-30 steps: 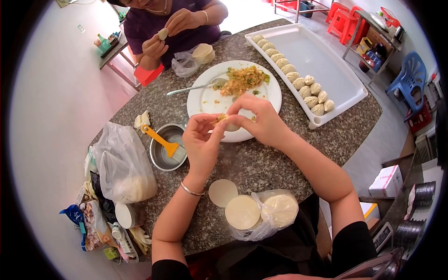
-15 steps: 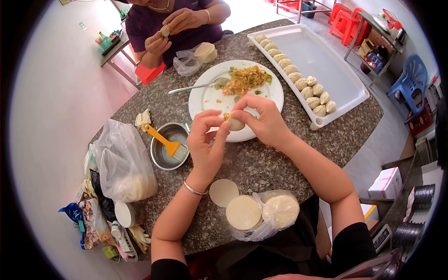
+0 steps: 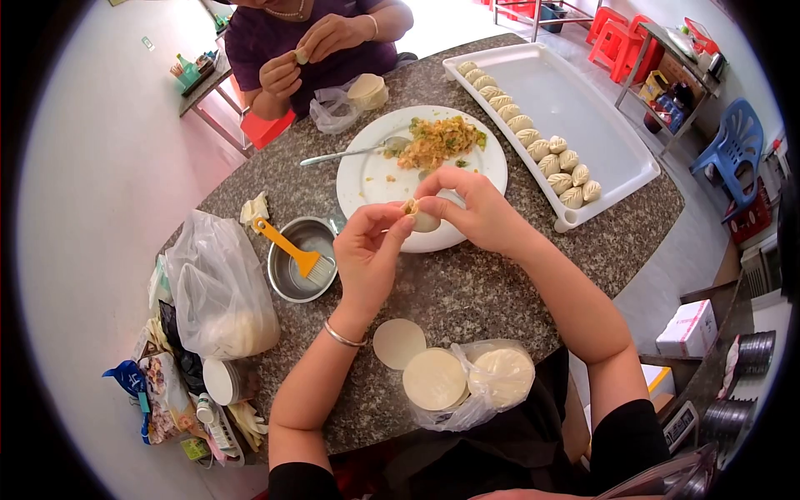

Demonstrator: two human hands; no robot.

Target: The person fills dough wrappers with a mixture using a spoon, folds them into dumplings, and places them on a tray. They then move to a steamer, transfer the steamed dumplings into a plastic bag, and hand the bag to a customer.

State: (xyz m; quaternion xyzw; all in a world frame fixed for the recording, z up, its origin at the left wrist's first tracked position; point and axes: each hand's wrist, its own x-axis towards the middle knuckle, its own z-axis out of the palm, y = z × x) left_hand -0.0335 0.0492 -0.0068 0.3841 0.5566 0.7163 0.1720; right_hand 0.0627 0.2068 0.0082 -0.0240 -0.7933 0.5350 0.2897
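Observation:
Between my two hands is a partly folded dumpling (image 3: 425,220), with some filling showing at its open edge. The fingers of my left hand (image 3: 372,242) pinch its left side, and my right hand (image 3: 473,208) grips its upper right edge with thumb and finger. Just beyond lies a white plate (image 3: 358,185) with a heap of chopped filling (image 3: 442,142) and a metal spoon (image 3: 354,154). Nearer my body, a single round wrapper (image 3: 399,343) lies beside a stack of wrappers (image 3: 435,379) in a plastic bag (image 3: 475,408).
A white tray (image 3: 596,125) of pleated dumplings (image 3: 522,129) stands at the right. On the left are a metal bowl (image 3: 287,279) with a yellow brush (image 3: 287,244) and a plastic bag (image 3: 221,283). Across the table, another person (image 3: 312,58) holds a small dumpling.
My left fingers have closed in on the dumpling's edge, where they were lifted and blurred before. My right hand has barely moved.

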